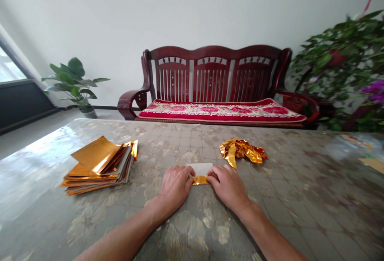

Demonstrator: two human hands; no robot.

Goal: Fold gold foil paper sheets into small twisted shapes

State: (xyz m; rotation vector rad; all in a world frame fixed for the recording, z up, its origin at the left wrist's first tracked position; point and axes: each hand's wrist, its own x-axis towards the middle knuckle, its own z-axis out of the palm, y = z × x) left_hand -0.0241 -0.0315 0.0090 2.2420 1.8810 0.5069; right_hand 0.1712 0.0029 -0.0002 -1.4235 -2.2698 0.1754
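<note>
A small sheet of gold foil paper (200,180) lies on the table in front of me, its near edge turned up so a gold strip shows below the pale back. My left hand (177,182) pinches the left end of that strip between thumb and fingers. At the right end, my right hand (226,183) grips it the same way. Left of my hands is a stack of gold foil paper (97,169), its sheets unevenly piled. Just beyond my right hand sits a crumpled heap of gold foil pieces (243,150).
A patterned cover lies over the table (186,229). Clear plastic wrapping (354,147) and a piece of brown card (373,164) are at the right. Behind the table stand a wooden bench (211,81) with a red cushion, a potted plant (76,81) and leafy plants (339,61).
</note>
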